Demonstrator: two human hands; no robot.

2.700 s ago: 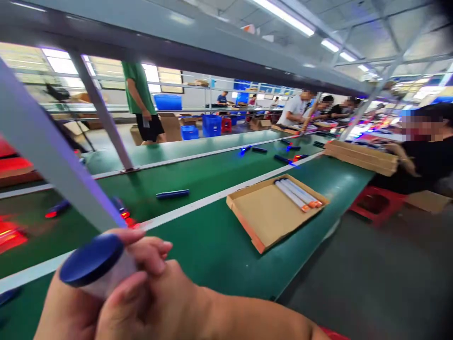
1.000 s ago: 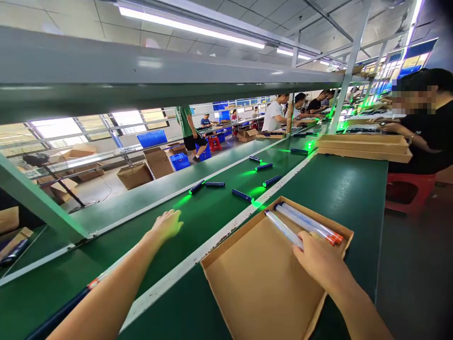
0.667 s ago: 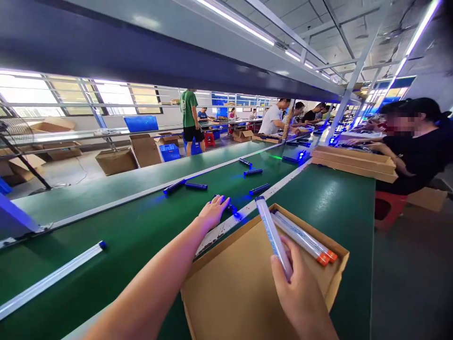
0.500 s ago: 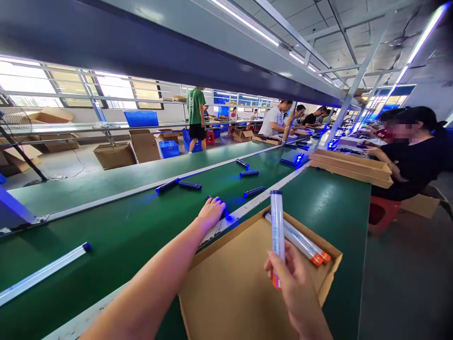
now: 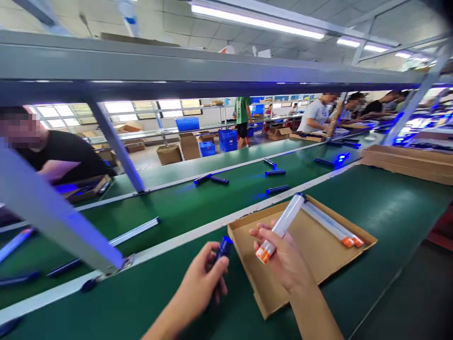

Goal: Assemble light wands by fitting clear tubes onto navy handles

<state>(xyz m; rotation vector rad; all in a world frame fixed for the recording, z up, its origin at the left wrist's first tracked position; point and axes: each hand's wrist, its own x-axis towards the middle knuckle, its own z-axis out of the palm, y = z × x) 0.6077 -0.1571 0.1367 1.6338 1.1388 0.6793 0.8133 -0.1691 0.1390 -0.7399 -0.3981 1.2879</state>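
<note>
My left hand (image 5: 203, 276) is wrapped around a dark flashlight (image 5: 222, 248), its end glowing blue, above the green table just left of the cardboard tray. My right hand (image 5: 283, 257) grips a clear plastic tube (image 5: 286, 216) over the tray; the tube is tilted, with a dark cap at the upper end and an orange one at the lower end. Inside the shallow cardboard tray (image 5: 314, 245), further such tubes (image 5: 329, 222) with orange ends lie along the right side. Whether the held tube contains anything, I cannot tell.
Several dark flashlights (image 5: 278, 189) lie on the green belt (image 5: 177, 203) beyond a white rail (image 5: 198, 236). A slanted metal post (image 5: 60, 203) stands at left, with another tube (image 5: 136, 231) behind it. A co-worker (image 5: 67, 156) sits far left; cardboard trays (image 5: 406, 163) are stacked right.
My left hand has come back from the belt with a flashlight in it. My right hand has tilted the tube to the right. The view has swung left.
</note>
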